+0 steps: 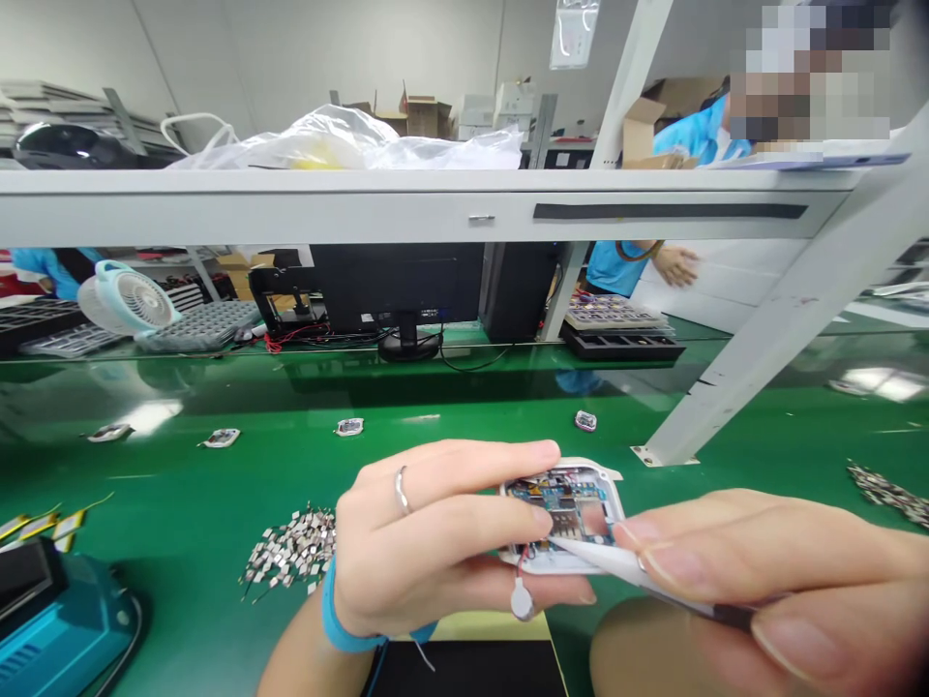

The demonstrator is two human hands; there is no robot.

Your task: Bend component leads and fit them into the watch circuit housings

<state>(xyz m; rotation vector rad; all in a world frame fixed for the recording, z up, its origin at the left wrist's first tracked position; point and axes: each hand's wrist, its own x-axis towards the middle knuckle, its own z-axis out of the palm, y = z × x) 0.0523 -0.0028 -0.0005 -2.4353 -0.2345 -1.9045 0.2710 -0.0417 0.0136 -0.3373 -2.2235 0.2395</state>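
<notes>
Green worktop point(464, 397) spreads beneath my hands, where my left hand point(442, 523) grips a small open device point(614, 494), a round metal disc point(522, 600) hanging from it, and my right hand point(784, 581) pinches pale tweezers point(610, 560), tip at the circuitry. Left of my wrist lies a heap of metal parts point(290, 547); farther back are similar devices point(349, 427), then a black monitor point(406, 281).

Green worktop point(290, 382), white overhead shelf point(305, 213), pale wall point(363, 48), black monitor point(399, 286)
</notes>
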